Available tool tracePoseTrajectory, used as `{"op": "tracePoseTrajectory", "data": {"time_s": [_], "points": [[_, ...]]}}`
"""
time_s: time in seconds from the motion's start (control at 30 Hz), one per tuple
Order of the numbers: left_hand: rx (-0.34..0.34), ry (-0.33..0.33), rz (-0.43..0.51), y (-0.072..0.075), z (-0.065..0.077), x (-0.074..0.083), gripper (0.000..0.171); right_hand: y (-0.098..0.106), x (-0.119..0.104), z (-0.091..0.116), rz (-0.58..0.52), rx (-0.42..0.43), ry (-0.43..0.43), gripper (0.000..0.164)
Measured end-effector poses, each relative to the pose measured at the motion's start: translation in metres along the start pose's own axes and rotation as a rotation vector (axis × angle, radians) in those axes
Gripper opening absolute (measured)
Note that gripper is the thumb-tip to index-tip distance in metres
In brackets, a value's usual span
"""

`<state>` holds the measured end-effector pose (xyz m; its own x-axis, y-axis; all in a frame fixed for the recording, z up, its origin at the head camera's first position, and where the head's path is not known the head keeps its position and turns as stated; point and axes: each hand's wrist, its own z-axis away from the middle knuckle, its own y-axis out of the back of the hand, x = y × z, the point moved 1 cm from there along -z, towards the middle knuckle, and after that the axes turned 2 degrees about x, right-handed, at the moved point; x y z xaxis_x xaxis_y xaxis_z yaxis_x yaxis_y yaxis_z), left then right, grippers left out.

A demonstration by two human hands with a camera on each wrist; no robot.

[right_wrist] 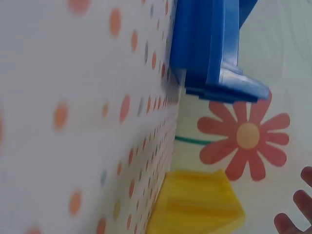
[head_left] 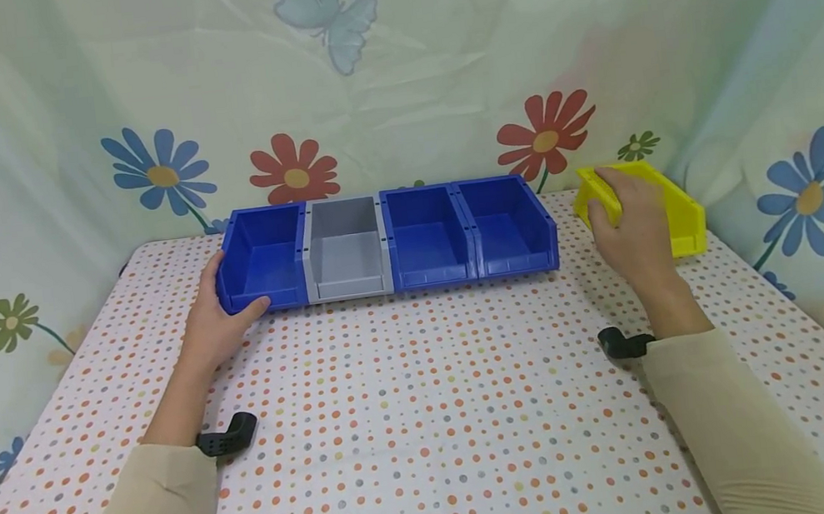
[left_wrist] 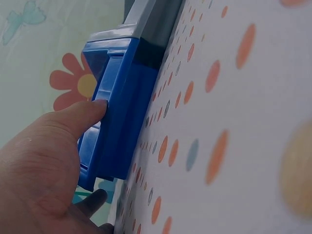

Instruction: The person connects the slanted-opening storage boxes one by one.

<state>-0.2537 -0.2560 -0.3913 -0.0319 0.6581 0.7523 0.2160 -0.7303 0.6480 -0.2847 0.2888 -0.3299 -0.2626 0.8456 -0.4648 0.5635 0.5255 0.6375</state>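
Observation:
A row of bins stands at the back of the table: a blue bin (head_left: 269, 259) at the left end, then a grey bin (head_left: 347, 251), then two more blue bins (head_left: 429, 243). My left hand (head_left: 216, 318) grips the leftmost bin by its front left corner. Its thumb (left_wrist: 92, 114) presses on the front lip, while the other fingers lie along the outer left side, partly hidden. At the right, a yellow bin (head_left: 685, 220) stands apart from the row. Over its left side is my right hand (head_left: 633, 227); in the right wrist view, its spread fingertips (right_wrist: 303, 202) show apart from the bin.
A dotted cloth (head_left: 399, 417) covers the table in front of the row. Behind and at both sides hangs a flowered curtain (head_left: 423, 80). A gap separates the rightmost blue bin (head_left: 507, 230) from the yellow one. Black wrist mounts (head_left: 229, 435) stick out inward from both sleeves.

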Motion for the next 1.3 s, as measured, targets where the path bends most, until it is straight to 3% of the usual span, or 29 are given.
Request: {"op": "tracePoseTrajectory", "data": {"time_s": [0.3, 0.57, 1.0, 1.3], "points": [[0.001, 0.007, -0.006, -0.003, -0.002, -0.002, 0.104, 0.018, 0.028, 0.001, 0.077, 0.028, -0.085, 0.052], [-0.003, 0.006, -0.012, -0.004, -0.001, -0.004, 0.105, 0.031, 0.055, 0.002, 0.071, -0.025, -0.3, 0.059], [0.0, 0.019, -0.01, 0.0, 0.001, 0.0, 0.104, 0.039, 0.093, 0.003, -0.014, -0.135, -0.595, 0.069], [-0.001, 0.021, -0.018, 0.002, 0.001, 0.001, 0.105, 0.043, 0.109, 0.0, -0.132, -0.206, -0.722, 0.065]]}}
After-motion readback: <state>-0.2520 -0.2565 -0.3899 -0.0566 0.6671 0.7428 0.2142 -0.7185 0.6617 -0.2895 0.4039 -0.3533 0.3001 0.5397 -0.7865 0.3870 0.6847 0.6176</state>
